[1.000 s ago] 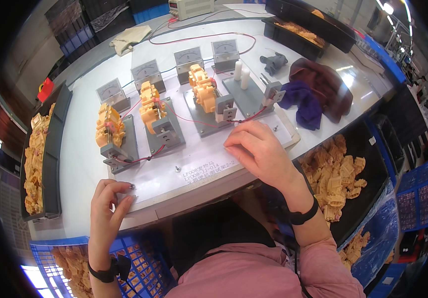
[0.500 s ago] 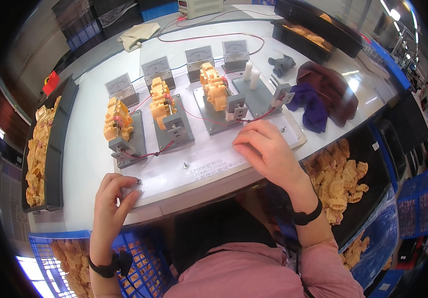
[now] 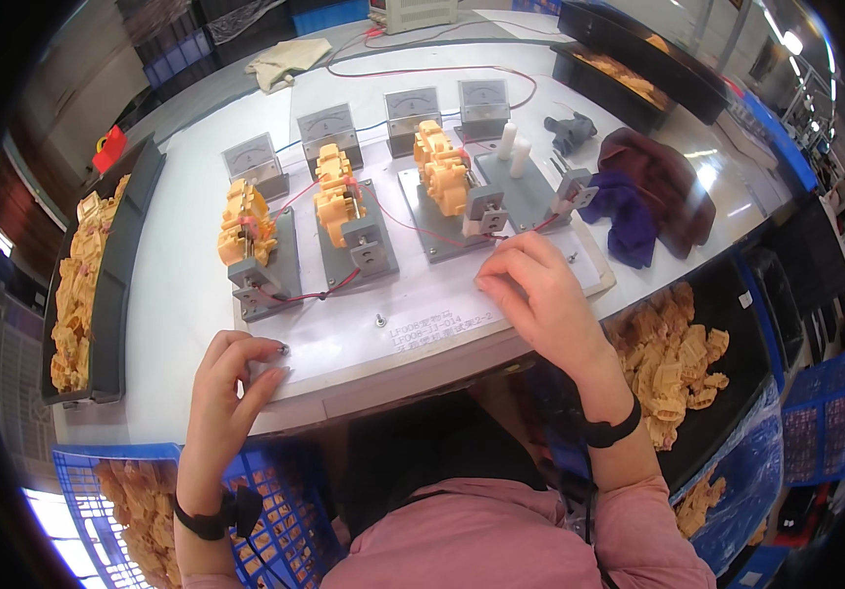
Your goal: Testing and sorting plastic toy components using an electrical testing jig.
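Observation:
My left hand (image 3: 229, 385) rests on the near left edge of the white board (image 3: 344, 351), thumb and forefinger apart. A small metal screw (image 3: 283, 349) is at its forefinger tip. My right hand (image 3: 545, 306) hovers at the board's right part, thumb and fingertips together with nothing visible between them. Beyond my hands stand grey test fixtures. Yellow plastic gear assemblies sit on three of them: a left one (image 3: 247, 224), a middle one (image 3: 337, 196) and a right one (image 3: 442, 169). The rightmost fixture (image 3: 519, 187) bears two white posts.
Analog meters (image 3: 328, 133) line the back of the board, with red wires running forward. Yellow parts fill a black tray (image 3: 113, 294) at left, a blue basket (image 3: 280, 515) below and a black bin (image 3: 737, 393) at right. Dark cloths (image 3: 658, 191) lie on the right.
The whole bench has shifted slightly to the right in view. Both hands keep nearly the same pose, and the gear assemblies stay on their fixtures.

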Tool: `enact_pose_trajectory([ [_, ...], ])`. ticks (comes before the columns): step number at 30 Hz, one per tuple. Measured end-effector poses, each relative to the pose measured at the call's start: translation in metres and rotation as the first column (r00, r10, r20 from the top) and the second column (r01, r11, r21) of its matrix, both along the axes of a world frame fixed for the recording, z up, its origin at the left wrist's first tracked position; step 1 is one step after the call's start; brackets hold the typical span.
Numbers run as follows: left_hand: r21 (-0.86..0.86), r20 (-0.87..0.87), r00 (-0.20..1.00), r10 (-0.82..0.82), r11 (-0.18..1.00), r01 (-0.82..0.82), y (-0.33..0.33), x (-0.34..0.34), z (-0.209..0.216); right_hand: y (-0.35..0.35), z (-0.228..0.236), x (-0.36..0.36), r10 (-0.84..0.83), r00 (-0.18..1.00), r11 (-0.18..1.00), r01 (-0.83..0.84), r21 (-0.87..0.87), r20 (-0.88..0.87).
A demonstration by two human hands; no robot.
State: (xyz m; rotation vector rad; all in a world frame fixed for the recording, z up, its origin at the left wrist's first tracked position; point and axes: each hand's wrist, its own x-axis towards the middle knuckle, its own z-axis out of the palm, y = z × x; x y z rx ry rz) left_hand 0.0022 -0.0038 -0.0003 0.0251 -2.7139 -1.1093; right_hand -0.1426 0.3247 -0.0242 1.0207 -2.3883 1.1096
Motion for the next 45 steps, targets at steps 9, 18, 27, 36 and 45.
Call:
enact_pose_trajectory([
  [9, 0.014, -0.008, 1.000, -0.016, 1.000, 0.016, -0.001, 0.000, -0.001, -0.001, 0.002, 0.002, -0.003, 1.000, 0.999, 0.003, -0.044, 0.004],
  [18, 0.004, 0.012, 1.000, -0.024, 1.000, 0.024, -0.001, 0.000, 0.002, 0.007, 0.002, 0.001, -0.048, 0.996, 0.978, 0.061, -0.202, 0.070],
  [27, -0.017, 0.001, 0.999, -0.037, 0.999, 0.037, 0.000, 0.001, 0.004, 0.006, 0.004, 0.003, -0.051, 0.992, 0.980, 0.073, -0.187, 0.119],
  [36, 0.011, 0.002, 0.999, -0.042, 0.999, 0.042, -0.002, 0.002, 0.003, 0.005, 0.006, 0.005, -0.056, 0.994, 0.984, 0.070, -0.166, 0.092],
  [45, 0.051, -0.059, 0.998, -0.004, 0.999, 0.007, 0.001, -0.005, -0.006, -0.060, 0.016, 0.036, 0.126, 0.991, 0.989, -0.129, -0.073, -0.046],
])
